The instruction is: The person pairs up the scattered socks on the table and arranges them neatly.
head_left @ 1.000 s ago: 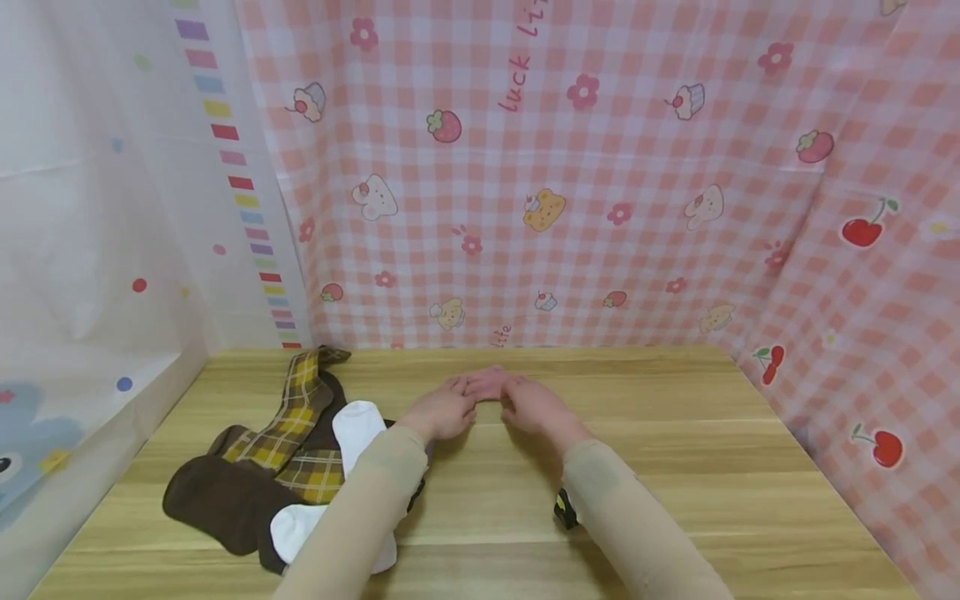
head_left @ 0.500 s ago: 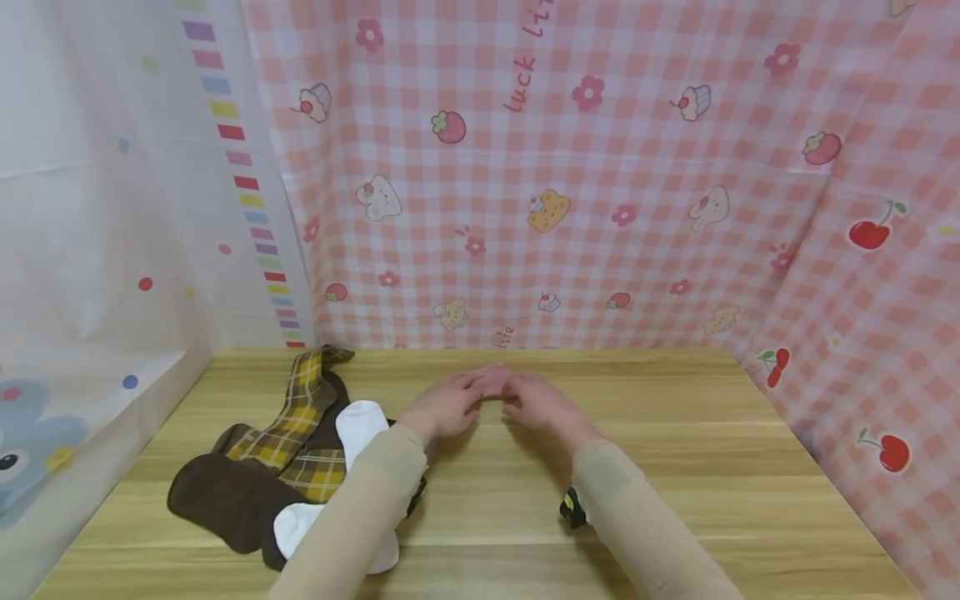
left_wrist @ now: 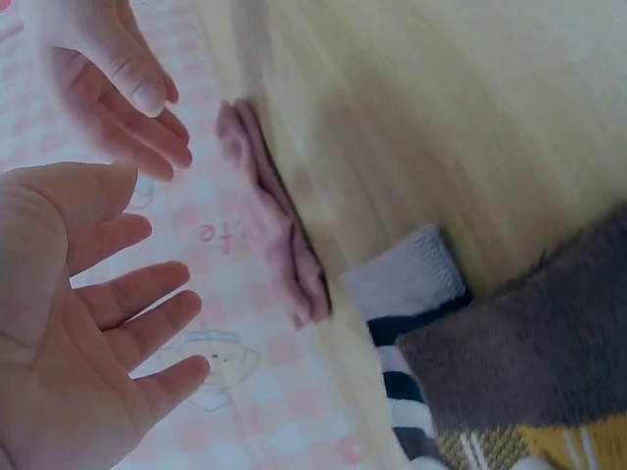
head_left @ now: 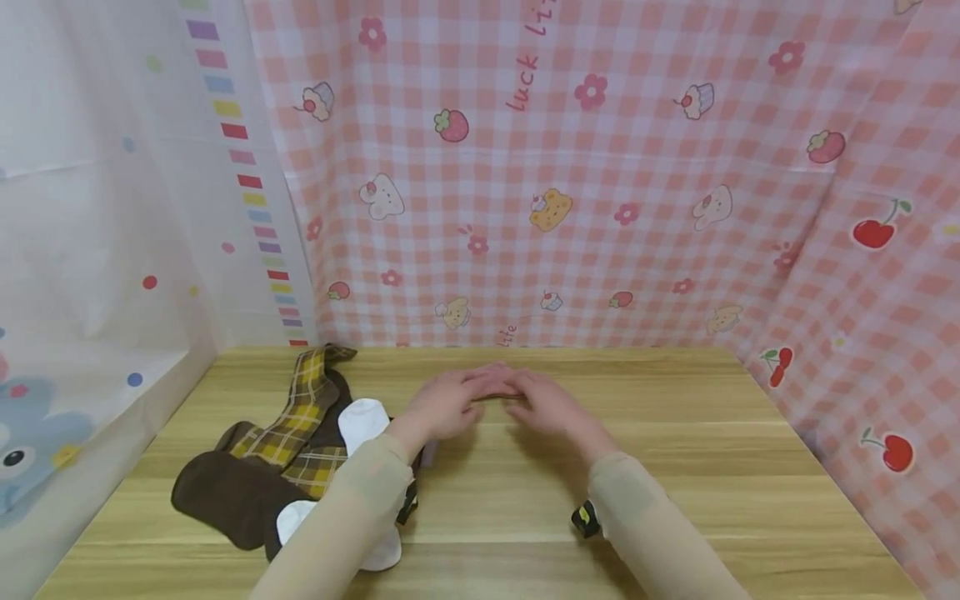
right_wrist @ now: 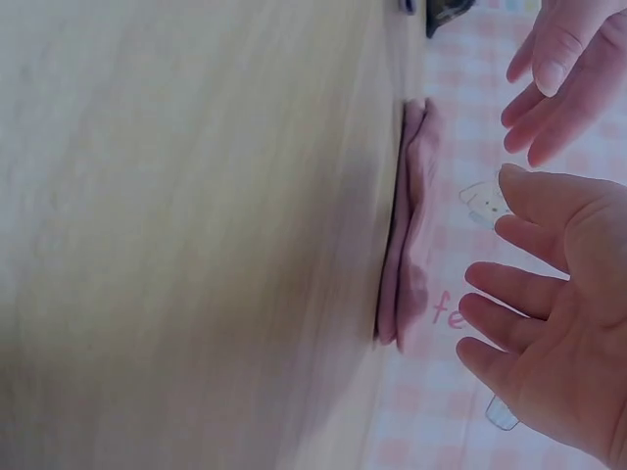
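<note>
A folded pink sock (head_left: 497,380) lies near the back edge of the table, in several soft layers. In the head view my left hand (head_left: 447,406) is at its left side and my right hand (head_left: 550,404) at its right. Both wrist views show the left hand (left_wrist: 88,323) and right hand (right_wrist: 563,304) with fingers spread and slightly bent, holding nothing. A gap shows there between the fingertips and the pink sock (right_wrist: 407,230). Part of the sock's ends is hidden by the fingers in the head view.
Left on the wooden table (head_left: 517,483) lie loosely piled socks: a yellow-brown plaid one (head_left: 300,408), dark brown (head_left: 225,496), white (head_left: 363,419), and a striped one (left_wrist: 397,362) with a grey cuff. My left sleeve covers part of the pile. Checked pink cloth (head_left: 480,167) hangs behind.
My fingers, earlier at the pink sock's ends, have shifted slightly, and the right forearm has moved a little to the right. The sock stays in about the same place. The head view has turned slightly.
</note>
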`<state>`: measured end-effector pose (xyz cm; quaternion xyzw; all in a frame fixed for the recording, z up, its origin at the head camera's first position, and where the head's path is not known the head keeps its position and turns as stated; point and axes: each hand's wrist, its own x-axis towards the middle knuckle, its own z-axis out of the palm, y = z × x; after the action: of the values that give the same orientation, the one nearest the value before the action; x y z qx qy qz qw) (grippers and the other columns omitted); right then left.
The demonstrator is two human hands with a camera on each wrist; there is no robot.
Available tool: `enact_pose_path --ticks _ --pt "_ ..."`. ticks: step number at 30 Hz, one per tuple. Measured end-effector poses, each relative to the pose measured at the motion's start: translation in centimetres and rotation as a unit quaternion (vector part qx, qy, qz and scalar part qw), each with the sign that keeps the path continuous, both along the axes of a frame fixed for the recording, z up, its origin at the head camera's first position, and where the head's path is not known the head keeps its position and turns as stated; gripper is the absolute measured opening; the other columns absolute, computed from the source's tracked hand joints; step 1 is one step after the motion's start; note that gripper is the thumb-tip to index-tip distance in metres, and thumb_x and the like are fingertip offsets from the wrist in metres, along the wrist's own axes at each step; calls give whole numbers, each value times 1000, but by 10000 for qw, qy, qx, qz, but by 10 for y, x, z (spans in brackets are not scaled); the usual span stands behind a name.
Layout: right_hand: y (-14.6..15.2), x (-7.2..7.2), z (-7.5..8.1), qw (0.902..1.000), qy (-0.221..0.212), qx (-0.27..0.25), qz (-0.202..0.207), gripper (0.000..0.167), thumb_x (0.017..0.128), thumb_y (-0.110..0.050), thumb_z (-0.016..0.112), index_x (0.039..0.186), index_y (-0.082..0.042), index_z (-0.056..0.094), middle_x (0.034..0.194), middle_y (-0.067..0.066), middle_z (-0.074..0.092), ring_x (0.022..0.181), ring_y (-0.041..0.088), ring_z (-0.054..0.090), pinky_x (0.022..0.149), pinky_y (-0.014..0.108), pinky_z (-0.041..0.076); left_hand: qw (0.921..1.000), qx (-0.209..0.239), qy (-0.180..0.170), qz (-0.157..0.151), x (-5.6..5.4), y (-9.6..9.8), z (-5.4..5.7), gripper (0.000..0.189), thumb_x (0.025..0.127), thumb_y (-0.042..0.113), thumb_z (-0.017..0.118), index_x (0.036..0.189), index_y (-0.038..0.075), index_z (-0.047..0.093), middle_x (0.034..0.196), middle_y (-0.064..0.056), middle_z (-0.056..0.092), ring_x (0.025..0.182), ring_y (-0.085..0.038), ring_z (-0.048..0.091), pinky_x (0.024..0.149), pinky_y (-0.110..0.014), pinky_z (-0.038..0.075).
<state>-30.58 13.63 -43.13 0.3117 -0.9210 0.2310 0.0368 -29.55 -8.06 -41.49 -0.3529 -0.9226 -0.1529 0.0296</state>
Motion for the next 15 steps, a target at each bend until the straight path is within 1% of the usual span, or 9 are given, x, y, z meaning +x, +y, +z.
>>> enact_pose_path --ticks 2,5,6,8,12,15 --pt "-1 3 3 9999 -54 -89 13 49 93 -13 69 137 3 53 135 21 56 126 39 51 110 51 35 9999 106 112 -12 3 -2 3 57 95 13 65 148 26 48 154 -1 41 130 -35 49 105 -56 39" --pt "-3 8 6 9996 -138 -240 -24 51 94 -15 69 140 1 51 138 23 53 130 43 46 112 55 31 9997 214 154 -10 9 -6 10 60 94 12 66 150 25 46 152 0 44 126 -32 53 104 -51 41" --pt "-4 9 7 9994 -158 -290 -32 52 94 -15 69 140 1 51 139 24 52 132 45 43 112 56 28 9995 252 179 10 11 -7 12 58 94 13 66 148 23 48 149 -3 47 125 -33 54 104 -50 42" --pt "-5 11 8 9993 -109 -356 -50 52 94 -14 69 140 0 51 141 25 50 134 47 40 113 58 25 9993 294 222 109 14 -12 16 53 94 14 67 145 18 52 144 -8 53 122 -33 56 103 -49 43" --pt "-8 16 11 9993 -14 -348 -139 51 94 -16 68 140 -2 52 141 25 50 135 46 39 113 57 26 9979 233 428 437 21 -20 22 42 96 21 67 134 5 60 126 -16 63 117 -34 58 102 -48 44" --pt "-10 21 14 9990 -13 -385 -230 51 95 -17 68 141 -4 52 141 25 50 135 46 40 113 57 27 9966 116 582 569 26 -25 27 40 96 23 66 132 6 62 125 -14 64 118 -32 57 101 -48 44"
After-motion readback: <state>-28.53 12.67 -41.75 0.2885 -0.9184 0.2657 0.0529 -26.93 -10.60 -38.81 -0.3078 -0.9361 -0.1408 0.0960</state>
